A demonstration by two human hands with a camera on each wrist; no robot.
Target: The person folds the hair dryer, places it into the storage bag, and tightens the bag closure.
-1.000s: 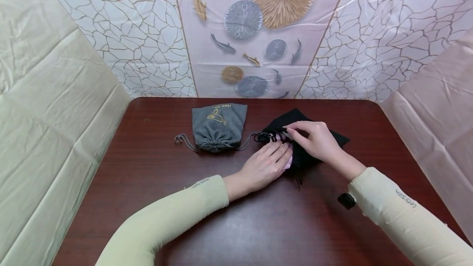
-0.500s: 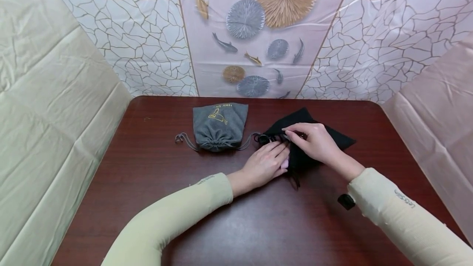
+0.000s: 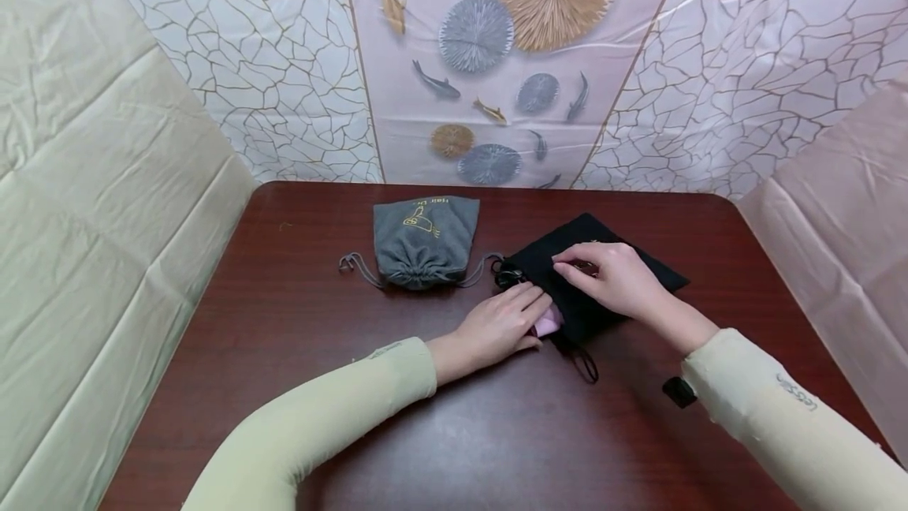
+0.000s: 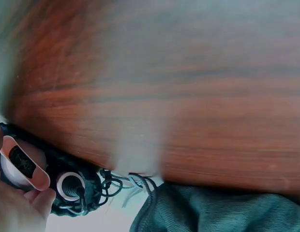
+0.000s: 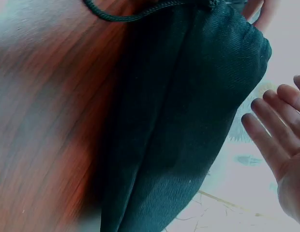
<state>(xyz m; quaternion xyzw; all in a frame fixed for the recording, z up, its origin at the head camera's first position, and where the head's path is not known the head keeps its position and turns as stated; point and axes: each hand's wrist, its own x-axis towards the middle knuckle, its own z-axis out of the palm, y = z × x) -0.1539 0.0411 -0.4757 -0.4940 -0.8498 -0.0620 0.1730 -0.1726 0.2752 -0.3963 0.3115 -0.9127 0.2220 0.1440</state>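
A black drawstring bag (image 3: pixel 578 302) lies on the table with its mouth toward the left. Inside the mouth is a pink hair dryer (image 4: pixel 43 179), its nozzle and black cord end showing in the left wrist view. My left hand (image 3: pixel 493 330) reaches over the mouth, thumb and fingers holding the dryer's nozzle. Above the bag hovers my right hand (image 3: pixel 610 278); the right wrist view shows its fingers apart, holding nothing. A black cord loop (image 3: pixel 587 367) hangs from the bag's near corner. Most of the dryer is hidden by the bag and my left hand.
To the left lies a grey drawstring bag (image 3: pixel 429 243) with yellow print, its mouth drawn together and its grey cords (image 3: pixel 358 268) trailing sideways. Patterned cloth (image 3: pixel 468 61) stands behind the dark wooden table (image 3: pixel 454 432), with pale cloth on both sides.
My right hand has let go of the black bag's edge and moved right, so the cloth now lies flatter. My left hand has shifted slightly left, and more pink shows beside it.
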